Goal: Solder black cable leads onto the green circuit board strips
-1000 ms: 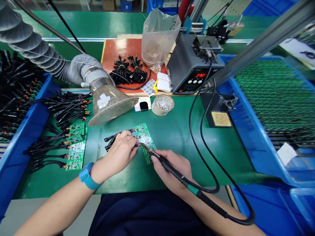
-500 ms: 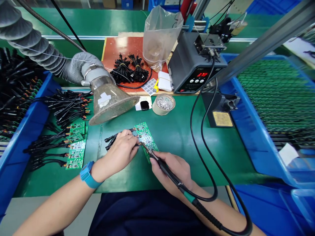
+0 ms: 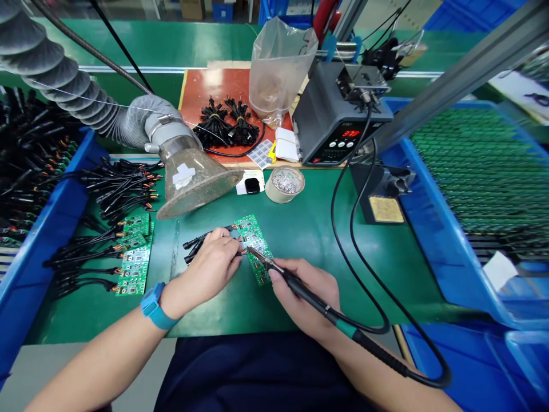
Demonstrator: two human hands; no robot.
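A green circuit board (image 3: 254, 243) lies on the green mat in front of me. My left hand (image 3: 210, 266) is closed in a pinch on a black cable (image 3: 198, 240) and presses its wire ends against the board's left edge. My right hand (image 3: 306, 297) grips a soldering iron (image 3: 295, 283) like a pen. The iron's tip touches the board just beside my left fingertips. Its black cord loops right, up to the soldering station (image 3: 337, 123).
A fume extractor hood (image 3: 193, 177) hangs over the mat's left. Finished boards with cables (image 3: 128, 252) lie left, beside a blue bin of cables (image 3: 26, 171). A tape roll holding solder bits (image 3: 284, 184), an iron stand (image 3: 380, 191) and a blue bin of boards (image 3: 480, 166) sit right.
Hardly anything has moved. Both hands stay at the board; the iron's cord has shifted slightly and the view has wobbled.
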